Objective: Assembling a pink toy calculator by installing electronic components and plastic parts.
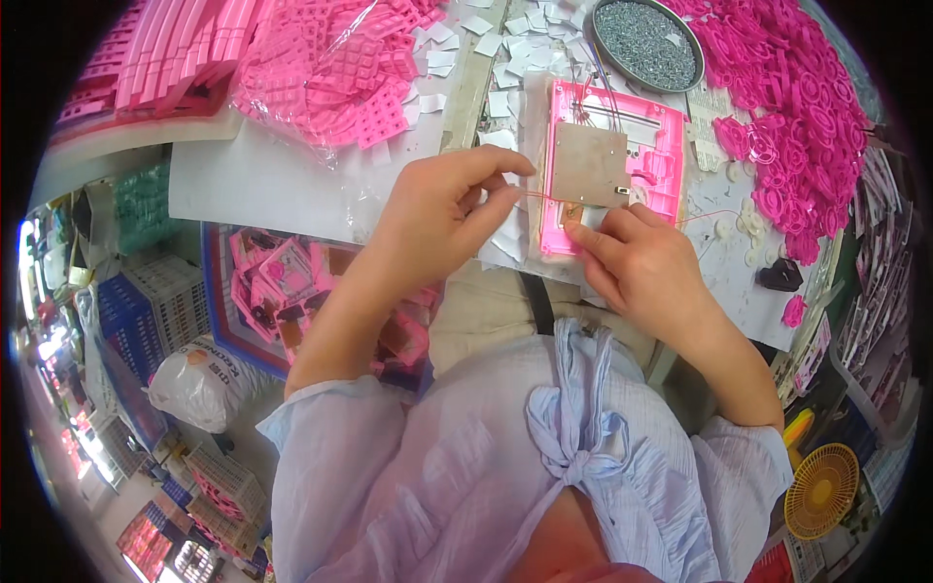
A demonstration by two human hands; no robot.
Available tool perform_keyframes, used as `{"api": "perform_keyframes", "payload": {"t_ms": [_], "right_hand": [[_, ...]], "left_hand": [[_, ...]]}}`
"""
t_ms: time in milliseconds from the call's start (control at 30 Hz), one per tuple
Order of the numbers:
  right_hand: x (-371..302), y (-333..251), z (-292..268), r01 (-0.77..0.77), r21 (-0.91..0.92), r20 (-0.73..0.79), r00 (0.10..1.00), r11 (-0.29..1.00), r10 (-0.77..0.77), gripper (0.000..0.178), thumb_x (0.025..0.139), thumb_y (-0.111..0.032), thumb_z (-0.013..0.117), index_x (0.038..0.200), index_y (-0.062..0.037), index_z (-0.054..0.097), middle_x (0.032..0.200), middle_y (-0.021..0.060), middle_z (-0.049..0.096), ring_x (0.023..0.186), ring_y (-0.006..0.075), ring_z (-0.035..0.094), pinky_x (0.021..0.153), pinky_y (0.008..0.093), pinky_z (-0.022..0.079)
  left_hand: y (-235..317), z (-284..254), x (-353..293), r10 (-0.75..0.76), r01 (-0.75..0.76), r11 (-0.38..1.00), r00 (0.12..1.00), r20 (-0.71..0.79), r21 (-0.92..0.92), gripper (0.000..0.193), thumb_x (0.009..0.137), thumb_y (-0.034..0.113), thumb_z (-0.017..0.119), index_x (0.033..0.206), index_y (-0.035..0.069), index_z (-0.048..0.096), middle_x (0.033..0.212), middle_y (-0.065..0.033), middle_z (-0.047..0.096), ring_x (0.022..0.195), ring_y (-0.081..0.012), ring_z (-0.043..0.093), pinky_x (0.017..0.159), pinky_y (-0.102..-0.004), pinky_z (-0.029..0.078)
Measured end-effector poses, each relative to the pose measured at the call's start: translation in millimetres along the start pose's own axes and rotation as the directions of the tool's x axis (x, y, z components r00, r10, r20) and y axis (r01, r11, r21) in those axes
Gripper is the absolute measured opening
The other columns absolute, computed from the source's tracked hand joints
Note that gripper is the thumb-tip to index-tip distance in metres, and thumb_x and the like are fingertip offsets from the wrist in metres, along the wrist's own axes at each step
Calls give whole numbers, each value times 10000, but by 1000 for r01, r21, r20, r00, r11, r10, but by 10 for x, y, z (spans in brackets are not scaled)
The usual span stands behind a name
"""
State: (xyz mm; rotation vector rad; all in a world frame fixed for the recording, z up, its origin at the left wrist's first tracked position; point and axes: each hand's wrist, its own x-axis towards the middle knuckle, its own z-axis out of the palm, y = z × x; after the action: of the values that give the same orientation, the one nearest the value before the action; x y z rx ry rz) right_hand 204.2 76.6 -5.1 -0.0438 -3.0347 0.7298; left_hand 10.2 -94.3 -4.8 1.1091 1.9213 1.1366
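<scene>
In the upper middle of the frame, right of centre, at the open pink casing (pixel 668 136), the left hand (pixel 439 209) pinches a thin red wire (pixel 537 195), best guided without tugging, while the right hand (pixel 646 264) touches the lower end, its grip unclear.

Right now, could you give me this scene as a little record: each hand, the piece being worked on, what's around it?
Left hand: fingertips at a thin orange wire; grip unclear
Right hand: at the near end of the pink case
Workpiece: open pink case, flat brownish board on it
Beyond: round dish of small grey pieces
Right: heap of magenta parts
Left: pink parts in clear plastic
Lower left: blue-rimmed bin
</scene>
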Motion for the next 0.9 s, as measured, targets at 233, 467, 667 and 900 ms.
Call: {"api": "perform_keyframes", "payload": {"t_ms": [233, 467, 667, 900], "right_hand": [[-103, 129, -85, -7, 178, -269, 962, 984, 55, 328, 776, -50, 714, 1104, -51, 706, 913, 107, 645, 808, 289, 627, 692, 403, 524], [-308, 86, -71, 56, 171, -496, 867, 984, 37, 371, 738, -80, 804, 1097, -74, 707, 956, 90, 662, 828, 274, 638, 690, 379, 532], [-332, 211, -19, 93, 203, -475, 880, 975, 15, 235, 762, -96, 796, 984, -82, 722, 883, 68, 664, 774, 255, 637, 633, 363, 520], [-441, 160, 29, 101, 214, -411, 912, 972, -4, 196, 754, -82, 785, 943, -79, 732, 851, 64, 696, 739, 237, 657, 637, 358, 541]], "left_hand": [[121, 235, 55, -29, 320, 605, 924, 382, -729, 312, 944, 24, 622, 1246, -49, 648, 1062, -69, 715, 750, -57, 579, 622, -212, 467], [298, 647, 178, -162, 392, 665, 906, 390, -635, 330, 952, 10, 555, 1261, -70, 636, 1096, -130, 707, 871, -129, 680, 717, -272, 575], [242, 648, 196, -120, 347, 764, 905, 408, -544, 279, 968, 35, 609, 1233, -17, 679, 1023, -82, 726, 895, -90, 678, 732, -250, 563], [315, 646, 767, 498, -666, 629, 742, 450, 401, 221, 842, 114, 678, 1058, 90, 720, 853, -75, 694, 777, -256, 693, 669, -387, 548]]}}
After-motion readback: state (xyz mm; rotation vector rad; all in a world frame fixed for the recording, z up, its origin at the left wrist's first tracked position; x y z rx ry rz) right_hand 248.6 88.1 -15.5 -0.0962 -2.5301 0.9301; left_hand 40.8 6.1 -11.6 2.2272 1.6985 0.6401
